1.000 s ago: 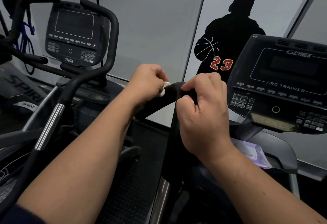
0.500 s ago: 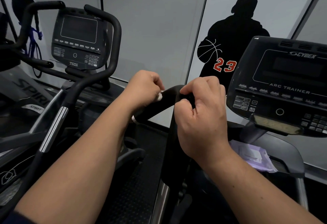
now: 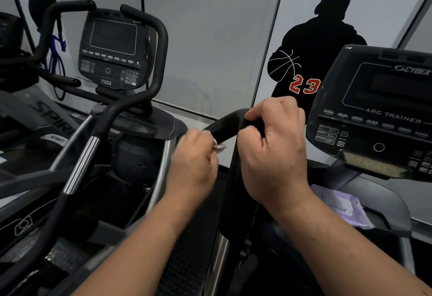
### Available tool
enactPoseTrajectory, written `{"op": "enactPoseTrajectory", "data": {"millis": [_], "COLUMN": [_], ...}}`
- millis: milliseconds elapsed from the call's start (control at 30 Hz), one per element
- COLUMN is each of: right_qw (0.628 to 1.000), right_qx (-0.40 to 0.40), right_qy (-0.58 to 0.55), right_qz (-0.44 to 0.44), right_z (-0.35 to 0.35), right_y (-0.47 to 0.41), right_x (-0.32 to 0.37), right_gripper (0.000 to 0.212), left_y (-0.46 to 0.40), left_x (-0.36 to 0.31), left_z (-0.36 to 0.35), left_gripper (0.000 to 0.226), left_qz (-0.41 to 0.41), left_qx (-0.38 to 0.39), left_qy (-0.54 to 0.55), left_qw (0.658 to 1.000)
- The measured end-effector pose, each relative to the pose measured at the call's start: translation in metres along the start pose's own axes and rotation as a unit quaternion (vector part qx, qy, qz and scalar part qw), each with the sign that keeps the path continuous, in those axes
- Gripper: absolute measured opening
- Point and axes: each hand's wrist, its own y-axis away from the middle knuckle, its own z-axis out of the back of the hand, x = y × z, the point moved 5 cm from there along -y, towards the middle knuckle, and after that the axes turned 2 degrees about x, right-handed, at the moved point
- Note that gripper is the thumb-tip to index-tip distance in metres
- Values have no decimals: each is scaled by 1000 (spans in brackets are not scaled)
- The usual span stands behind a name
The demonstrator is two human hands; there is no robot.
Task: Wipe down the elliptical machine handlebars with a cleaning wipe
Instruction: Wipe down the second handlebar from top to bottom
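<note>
On the left stands a second black exercise machine with a dark console marked 750A. The person's left hand is clenched around a crumpled white cleaning wipe, pressed against the lower side of the curved black rubber handlebar. Just to the right, the right hand grips the bend of that same handlebar, fingers wrapped tight. Further right sits the black Cybex Arc Trainer console, with a pale purple wipe packet below it on the machine's frame.
</note>
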Motion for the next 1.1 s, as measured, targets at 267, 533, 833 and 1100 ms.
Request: {"op": "enactPoseTrajectory", "data": {"millis": [267, 533, 833, 1100], "right_qw": [1000, 1000, 1000, 1000], "right_qx": [6, 12, 4, 9], "right_qy": [7, 10, -3, 1], "right_qz": [1, 2, 0, 1], "right_z": [0, 0, 1, 1], "right_y": [1, 1, 1, 1], "right_x": [1, 2, 1, 2], "right_gripper": [29, 28, 29, 28], "left_y": [-12, 0, 5, -29], "left_x": [-1, 36, 39, 74], "left_z": [4, 11, 6, -3], "left_gripper": [5, 18, 13, 8], "left_qz": [10, 169, 59, 267], "left_qx": [-52, -115, -56, 79], "left_qy": [20, 120, 37, 271], "left_qw": [998, 972, 996, 921]}}
